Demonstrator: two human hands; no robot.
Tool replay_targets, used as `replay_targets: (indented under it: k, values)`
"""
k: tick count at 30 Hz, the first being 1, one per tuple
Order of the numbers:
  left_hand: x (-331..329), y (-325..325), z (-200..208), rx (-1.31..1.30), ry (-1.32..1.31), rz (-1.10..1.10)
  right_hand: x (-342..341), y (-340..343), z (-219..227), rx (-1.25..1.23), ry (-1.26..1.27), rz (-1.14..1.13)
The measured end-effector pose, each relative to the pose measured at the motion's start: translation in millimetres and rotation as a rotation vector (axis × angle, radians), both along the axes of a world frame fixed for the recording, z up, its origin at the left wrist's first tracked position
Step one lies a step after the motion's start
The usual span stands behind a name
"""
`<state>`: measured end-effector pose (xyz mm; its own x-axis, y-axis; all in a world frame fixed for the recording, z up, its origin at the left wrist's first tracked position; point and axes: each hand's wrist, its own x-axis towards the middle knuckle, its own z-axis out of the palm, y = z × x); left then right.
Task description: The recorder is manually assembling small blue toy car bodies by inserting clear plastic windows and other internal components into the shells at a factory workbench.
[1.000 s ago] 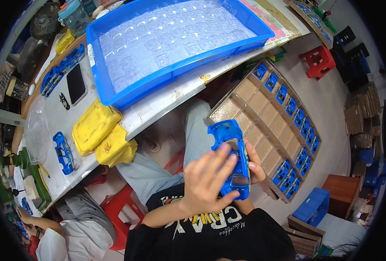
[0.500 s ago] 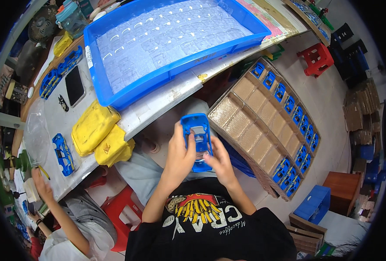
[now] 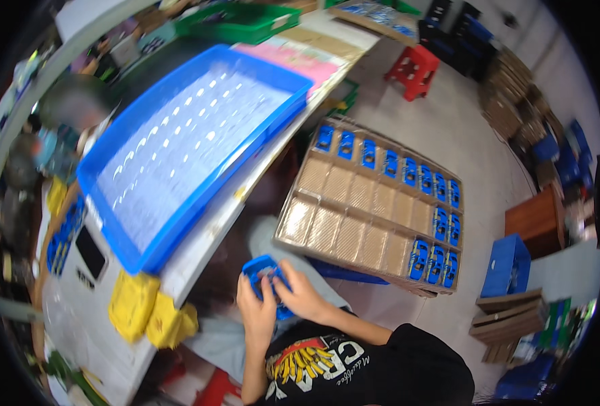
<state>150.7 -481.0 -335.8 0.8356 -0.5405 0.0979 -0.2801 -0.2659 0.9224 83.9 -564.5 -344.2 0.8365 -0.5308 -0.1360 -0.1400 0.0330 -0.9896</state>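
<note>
Low over my lap, a blue toy car body shell (image 3: 257, 266) is held between both hands. My left hand (image 3: 255, 312) wraps its left side, with the thumb laid on the middle of the shell. From the right, my right hand (image 3: 304, 295) grips the other side, its thumb and fingers closed on the shell and covering much of it. Right of my hands stands a brown compartment tray (image 3: 354, 215). Several blue car bodies (image 3: 408, 170) lie in its far row and its right-hand compartments, and other compartments there hold nothing.
A large blue bin (image 3: 198, 216) with a clear blistered sheet (image 3: 178, 142) sits on the white table (image 3: 209, 250). Nearer are yellow cloths (image 3: 134, 304), a phone (image 3: 91, 252) and more blue car bodies (image 3: 64, 237). Behind the tray stands a red stool (image 3: 413, 71).
The view has swung toward the tray on the right. Both hands still hold the car body, now lower in the picture and partly covering it. The co-worker's arm at left has left the view.
</note>
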Motion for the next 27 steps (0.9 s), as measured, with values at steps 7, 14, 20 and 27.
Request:
replay_targets:
  k: [7, 14, 20, 27]
  values:
    - [-28, -28, 6, -0.097, 0.022, 0.095, -20, -28, 13, -0.132, -0.144, -0.053]
    - [-45, -48, 2, 0.050, 0.090, 0.233, -28, -47, 14, -0.162, -0.156, -0.057]
    - [-46, -53, 8, 0.033, 0.203, 0.099, -35, -57, 16, -0.087, -0.111, -0.032]
    - [-39, -42, -10, -0.069, 0.228, 0.108, -36, -50, 21, -0.154, -0.134, -0.054]
